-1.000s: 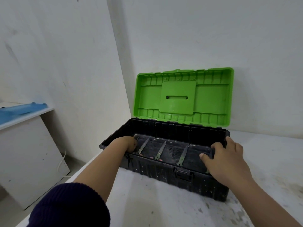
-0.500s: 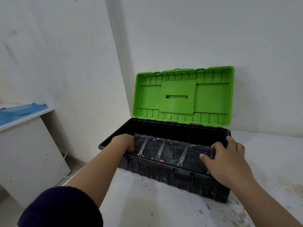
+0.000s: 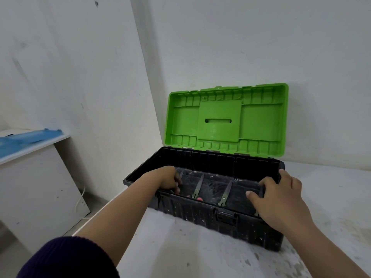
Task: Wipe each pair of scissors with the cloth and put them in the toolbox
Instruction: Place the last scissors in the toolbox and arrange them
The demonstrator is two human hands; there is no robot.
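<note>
The left hand [image 3: 167,180] reaches into the left end of the toolbox [image 3: 202,212], its fingers curled down over the end of a black tray [image 3: 212,184] seated in the box. Whether they actually clamp the tray's edge cannot be told, since the fingertips are hidden behind the hand and the front wall. The right hand [image 3: 281,197] is at the other end: its fingers [image 3: 286,176] curl over the tray's right end next to the box's right wall, while the thumb [image 3: 253,195] points left across the tray's near edge, so the hand grips the tray there. Both forearms stretch out from the bottom of the view, the left one coming out of a dark sleeve [image 3: 66,259].

Between the hands, three pairs of scissors lie in the tray with blades pointing away from the person: one [image 3: 181,174] just beside the left hand and mostly hidden by it, a middle pair [image 3: 197,187] with a bit of red handle showing at the near edge, and a right pair [image 3: 226,192]. Their handles are largely hidden by the front wall.

The box's green lid [image 3: 226,119] stands open, nearly upright, close to the white wall [image 3: 261,41]. The box sits on a pale, stained table [image 3: 190,247] in a corner. To the left, lower down, stands a white cabinet [image 3: 38,191] with a blue sheet [image 3: 22,140] on top and a white cable [image 3: 79,203] hanging beside it.
</note>
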